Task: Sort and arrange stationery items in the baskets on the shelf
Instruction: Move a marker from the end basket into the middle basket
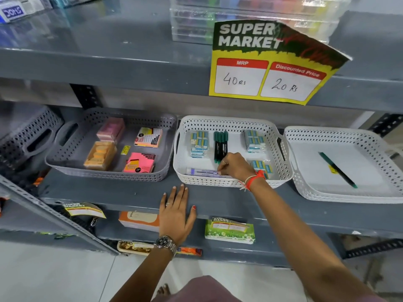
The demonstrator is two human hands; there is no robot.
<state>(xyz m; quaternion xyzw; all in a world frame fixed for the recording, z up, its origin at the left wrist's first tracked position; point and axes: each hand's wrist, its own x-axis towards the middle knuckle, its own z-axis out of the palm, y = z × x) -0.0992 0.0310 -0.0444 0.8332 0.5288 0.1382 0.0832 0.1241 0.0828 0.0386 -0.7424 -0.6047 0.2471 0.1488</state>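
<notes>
My right hand [234, 165] reaches into the middle white basket [229, 123] and pinches the end of a white and purple pen packet [201, 171] lying along the basket's front wall. That basket also holds green markers [220, 144] and eraser packs [198, 143]. My left hand [177, 211] lies flat and open on the grey shelf [130, 192], in front of the baskets. To the left, a grey basket [109, 171] holds sticky-note pads [139, 163]. At the right, another white basket [340, 192] holds one green pen [337, 170].
A yellow Supermarket price sign [266, 66] hangs from the shelf above. A dark grey basket [28, 136] stands at the far left. Clear boxes of coloured pens [250, 16] sit on the upper shelf. Small packs and price tags lie on the lower shelf [230, 231].
</notes>
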